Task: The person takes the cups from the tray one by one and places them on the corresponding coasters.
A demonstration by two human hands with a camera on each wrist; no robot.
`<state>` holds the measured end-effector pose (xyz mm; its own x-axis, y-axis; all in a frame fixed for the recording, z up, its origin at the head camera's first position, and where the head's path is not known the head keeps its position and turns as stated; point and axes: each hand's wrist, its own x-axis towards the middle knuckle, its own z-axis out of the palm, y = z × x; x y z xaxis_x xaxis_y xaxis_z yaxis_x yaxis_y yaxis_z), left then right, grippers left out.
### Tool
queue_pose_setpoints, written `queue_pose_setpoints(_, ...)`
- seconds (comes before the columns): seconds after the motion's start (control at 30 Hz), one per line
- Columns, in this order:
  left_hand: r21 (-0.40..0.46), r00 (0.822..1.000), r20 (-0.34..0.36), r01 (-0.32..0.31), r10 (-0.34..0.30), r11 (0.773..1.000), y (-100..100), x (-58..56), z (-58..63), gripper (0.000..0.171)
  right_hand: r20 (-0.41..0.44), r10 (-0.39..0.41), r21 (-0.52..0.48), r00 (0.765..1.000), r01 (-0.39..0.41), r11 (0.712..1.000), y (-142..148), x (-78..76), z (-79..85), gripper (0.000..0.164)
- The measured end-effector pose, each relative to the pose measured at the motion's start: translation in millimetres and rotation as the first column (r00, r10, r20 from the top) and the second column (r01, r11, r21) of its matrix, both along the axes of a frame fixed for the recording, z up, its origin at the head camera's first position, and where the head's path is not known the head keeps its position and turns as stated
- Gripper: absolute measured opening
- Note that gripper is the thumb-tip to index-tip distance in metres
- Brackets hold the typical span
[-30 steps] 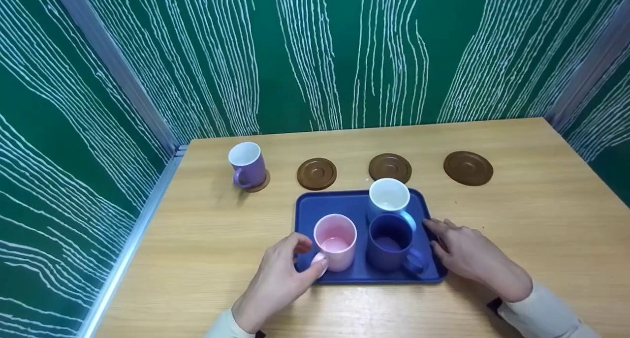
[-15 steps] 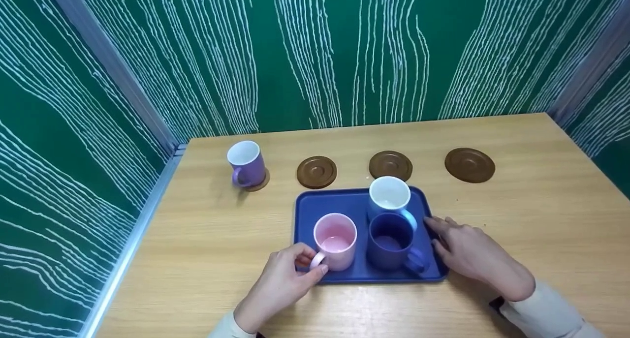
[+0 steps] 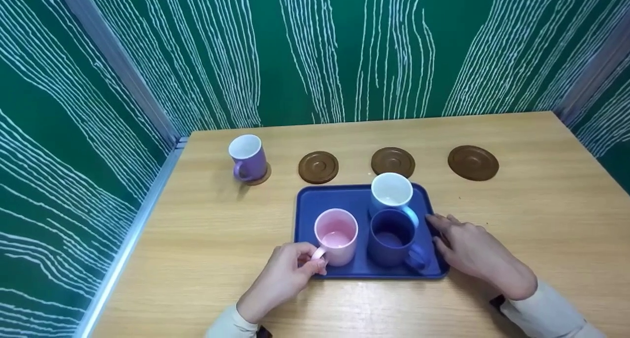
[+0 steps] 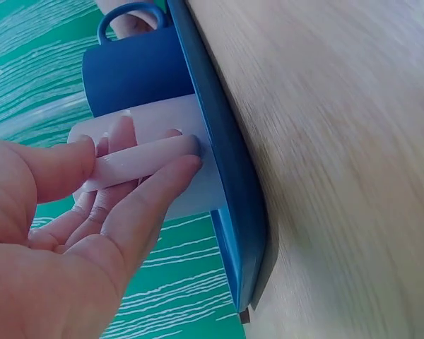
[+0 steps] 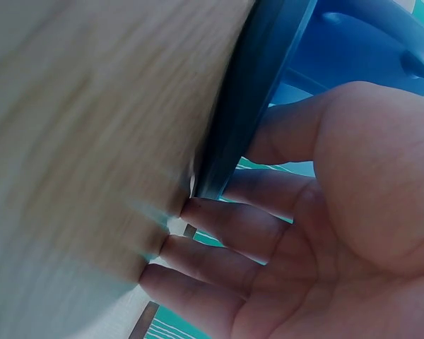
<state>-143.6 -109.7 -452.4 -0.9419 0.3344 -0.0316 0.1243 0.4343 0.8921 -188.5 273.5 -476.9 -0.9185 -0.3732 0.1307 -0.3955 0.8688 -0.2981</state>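
Note:
My left hand pinches the handle of a pink mug between thumb and fingers. That mug stands upright at the front left of a blue tray. The left wrist view shows the thumb against the handle, the mug's base still on the tray. Beside it on the tray stand a dark blue mug and, behind that, a light blue mug. At the tray's right edge rests my right hand; in the right wrist view its thumb touches the rim and its fairly straight fingers touch the tabletop.
A purple mug stands on a coaster at the back left. Three brown coasters lie in a row behind the tray: left, middle and right. Green patterned walls border the wooden table.
The left thumb and fingers have closed in on the pink mug's handle and now pinch it. The right hand keeps its place at the tray's edge. The mugs stay put.

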Motion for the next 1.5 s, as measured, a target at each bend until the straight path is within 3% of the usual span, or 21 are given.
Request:
queue_pose_setpoints(0.53,-0.048,0.998,-0.048,-0.049,0.047,0.998,2.8,0.2,0.1,0.011,-0.005,0.012,-0.003,1.0,-0.012,1.0,-0.2,0.2,-1.2,0.048)
queue_pose_setpoints(1.0,-0.01,0.994,-0.096,-0.061,0.06,0.998,0.6,-5.0,-0.9,0.013,0.013,-0.002,0.004,1.0,0.002,1.0,-0.4,-1.4,-1.9,0.049)
queue_pose_setpoints(1.27,-0.023,0.992,-0.114,-0.065,0.062,0.998,2.1,-9.1,8.6,0.013,0.016,0.001,0.003,1.0,-0.001,1.0,0.7,-0.4,-1.2,0.049)
queue_pose_setpoints(1.5,-0.055,0.989,-0.128,-0.086,0.078,0.995,2.8,-16.0,24.3,0.016,0.01,0.015,-0.005,1.0,-0.015,1.0,1.1,-0.4,-0.8,0.05)
